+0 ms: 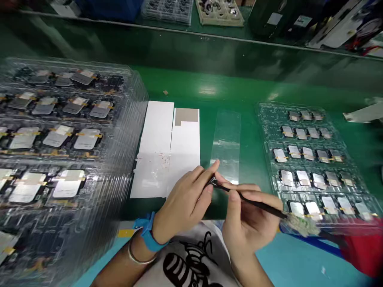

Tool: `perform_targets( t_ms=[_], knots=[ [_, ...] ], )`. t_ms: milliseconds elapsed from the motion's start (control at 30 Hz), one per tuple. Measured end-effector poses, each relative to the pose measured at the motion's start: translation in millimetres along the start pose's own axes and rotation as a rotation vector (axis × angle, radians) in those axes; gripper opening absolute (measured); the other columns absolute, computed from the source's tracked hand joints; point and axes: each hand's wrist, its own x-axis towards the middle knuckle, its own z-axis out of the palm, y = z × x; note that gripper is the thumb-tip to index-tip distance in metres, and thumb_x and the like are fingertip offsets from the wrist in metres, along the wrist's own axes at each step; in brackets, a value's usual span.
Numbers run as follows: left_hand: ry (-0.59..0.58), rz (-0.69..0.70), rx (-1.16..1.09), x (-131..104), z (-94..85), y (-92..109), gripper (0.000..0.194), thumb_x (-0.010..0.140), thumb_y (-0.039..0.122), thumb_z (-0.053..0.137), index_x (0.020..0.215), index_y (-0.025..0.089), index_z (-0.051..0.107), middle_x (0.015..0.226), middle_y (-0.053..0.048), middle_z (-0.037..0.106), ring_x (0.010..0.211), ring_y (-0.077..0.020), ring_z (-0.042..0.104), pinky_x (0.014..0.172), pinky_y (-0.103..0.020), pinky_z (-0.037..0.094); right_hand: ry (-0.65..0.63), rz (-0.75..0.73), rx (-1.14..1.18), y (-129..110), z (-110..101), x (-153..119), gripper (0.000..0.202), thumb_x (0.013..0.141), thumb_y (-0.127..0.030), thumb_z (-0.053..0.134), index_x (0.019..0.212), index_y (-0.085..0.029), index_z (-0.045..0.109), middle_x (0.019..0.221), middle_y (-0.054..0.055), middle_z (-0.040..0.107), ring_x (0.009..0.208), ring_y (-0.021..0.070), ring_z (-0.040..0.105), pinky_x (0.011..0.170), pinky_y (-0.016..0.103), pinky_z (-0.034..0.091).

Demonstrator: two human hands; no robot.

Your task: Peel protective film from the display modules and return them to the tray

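My left hand (187, 195), with a blue band on its wrist, pinches a small dark part (212, 181) between thumb and fingers, mostly hidden by them. My right hand (251, 223) grips slim black tweezers (263, 206) whose rear end is wrapped in pale, frayed material. Their tip meets the small part at the left fingertips. Just beyond both hands lies a clear plastic strip (226, 147) on the green bench. White sheets (157, 131) with small reddish marks lie beyond my left hand; the right-hand white sheet (187, 147) has a grey-brown patch at its top.
A tall stack of clear trays (131, 119) stands at left, its top holding silver-faced electronic modules (86, 138). Another clear tray (269, 159) with similar modules lies at right. A shelf edge (191, 32) crosses the back, bearing trays and dark equipment. Something red (363, 247) is at lower right.
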Motion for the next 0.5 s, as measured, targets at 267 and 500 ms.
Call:
perform_targets(
  t_ms=[267,500],
  knots=[
    [-0.001,-0.002,0.041,0.7,0.8,0.6,0.049,0.105,0.025,0.027,0.152,0.014,0.033,0.092,-0.006,0.052,0.078,-0.0194,0.050,0.068,-0.033,0.044,-0.023,-0.042,-0.009,1.0,-0.2,2.8,0.031,0.084,0.007,0.055,0.102,-0.018,0.051,0.090,0.003,0.065,0.086,0.0162,0.070,0.083,0.037,0.065],
    [0.003,0.013,-0.019,-1.3,0.0,-0.7,0.050,0.105,0.027,0.027,0.153,0.013,0.033,0.095,-0.008,0.053,0.083,-0.0207,0.051,0.074,-0.036,0.046,-0.058,-0.022,-0.011,2.1,-1.4,0.4,0.029,0.084,0.006,0.056,0.100,-0.018,0.052,0.089,0.003,0.066,0.091,0.0194,0.071,0.087,0.043,0.064]
  ],
)
